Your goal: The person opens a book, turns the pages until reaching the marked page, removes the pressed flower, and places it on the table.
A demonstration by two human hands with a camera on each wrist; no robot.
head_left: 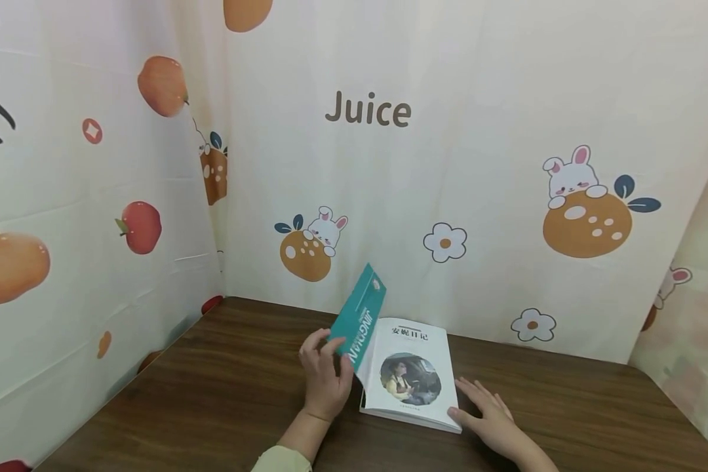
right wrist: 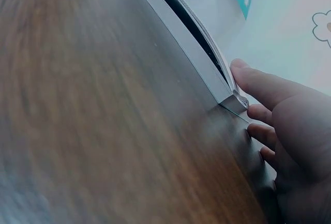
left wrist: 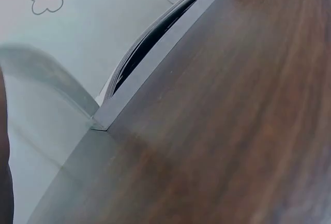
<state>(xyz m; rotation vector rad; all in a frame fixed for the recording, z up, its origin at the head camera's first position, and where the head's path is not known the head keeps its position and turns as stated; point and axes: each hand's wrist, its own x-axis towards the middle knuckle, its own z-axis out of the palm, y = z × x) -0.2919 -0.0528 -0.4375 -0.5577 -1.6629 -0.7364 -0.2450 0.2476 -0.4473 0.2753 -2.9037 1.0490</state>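
Observation:
A paperback book (head_left: pixel 415 341) lies on the table, its white title page with a round photo facing up. At its left side the teal cover (head_left: pixel 366 308) stands raised at a slant. My left hand (head_left: pixel 326 377) holds the lower left edge of this cover with thumb and fingers. On the book's right side, my right hand (head_left: pixel 490 416) has its thumb on the near right corner and its fingers stretched along the edge. Seen from the right wrist, the thumb (right wrist: pixel 253 79) rests at the page corner, and a dark gap shows between upper pages and the lower block.
The brown wooden table (head_left: pixel 230 393) extends around the book. Behind it hangs a pale curtain (head_left: pixel 484 131) printed with rabbits, oranges, flowers and the word Juice. A second printed curtain (head_left: pixel 82 170) borders the left side.

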